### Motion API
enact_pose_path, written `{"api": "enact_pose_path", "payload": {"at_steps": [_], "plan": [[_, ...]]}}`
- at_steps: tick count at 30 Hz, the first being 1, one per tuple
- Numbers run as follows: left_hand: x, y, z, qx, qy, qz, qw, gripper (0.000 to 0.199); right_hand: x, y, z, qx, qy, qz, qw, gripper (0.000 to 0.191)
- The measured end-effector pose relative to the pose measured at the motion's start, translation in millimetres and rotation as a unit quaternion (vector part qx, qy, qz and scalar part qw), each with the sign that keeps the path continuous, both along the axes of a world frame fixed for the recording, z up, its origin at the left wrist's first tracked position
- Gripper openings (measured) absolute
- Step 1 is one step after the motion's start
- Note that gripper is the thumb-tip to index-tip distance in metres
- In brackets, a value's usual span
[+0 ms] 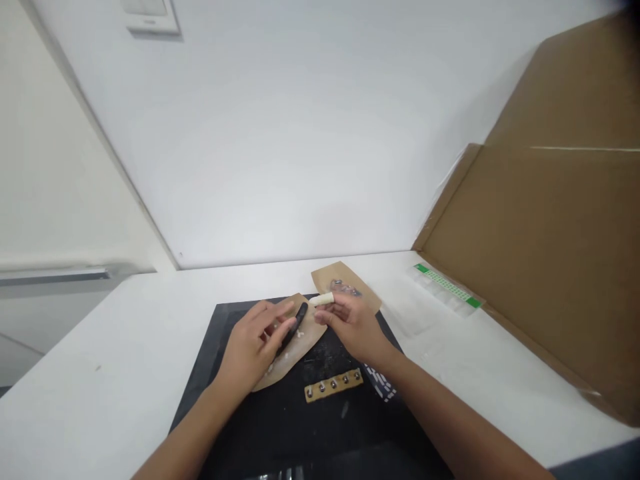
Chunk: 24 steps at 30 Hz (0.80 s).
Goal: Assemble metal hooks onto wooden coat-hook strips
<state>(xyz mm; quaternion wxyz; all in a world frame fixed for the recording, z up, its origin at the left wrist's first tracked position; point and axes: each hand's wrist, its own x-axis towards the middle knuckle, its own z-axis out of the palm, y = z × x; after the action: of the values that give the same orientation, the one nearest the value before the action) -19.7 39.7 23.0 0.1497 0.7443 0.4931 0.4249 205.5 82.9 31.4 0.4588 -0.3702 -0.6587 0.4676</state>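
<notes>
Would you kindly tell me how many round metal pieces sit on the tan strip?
5 round metal pieces, in one row along the tan strip: one near each end, three spaced between. None appears hidden.

Passage lies over the table (115,373) at left; cardboard (555,233) (standing tall) blocks the right, a wall (300,133) the far side.

The table (115,373) bears 1 black mat (310,433) and cardboard (545,253).
</notes>
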Motion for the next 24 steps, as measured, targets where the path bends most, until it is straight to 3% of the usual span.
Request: {"api": "enact_pose_path", "payload": {"at_steps": [4,9,17,24], "plan": [[-15.0,8.2,-11.5,-0.006,0.195,0.058,0.979,0.033,5.8,4.3,-8.2,0.066,-0.089,-0.028,0.993,0.015],[-13.7,9.5,-18.0,-0.056,0.292,0.048,0.954,0.034,10.5,4.6,-11.8,0.136,-0.179,-0.058,0.973,0.021],[-9.8,10.2,-26.6,-0.076,0.317,0.028,0.945,0.014,14.0,0.8,-16.7,0.287,-0.304,-0.049,0.907,0.018],[-7.4,7.7,-18.0,-0.074,0.205,0.028,0.976,0.016,10.8,-1.8,-21.9,0.345,-0.331,-0.059,0.876,0.022]]}}
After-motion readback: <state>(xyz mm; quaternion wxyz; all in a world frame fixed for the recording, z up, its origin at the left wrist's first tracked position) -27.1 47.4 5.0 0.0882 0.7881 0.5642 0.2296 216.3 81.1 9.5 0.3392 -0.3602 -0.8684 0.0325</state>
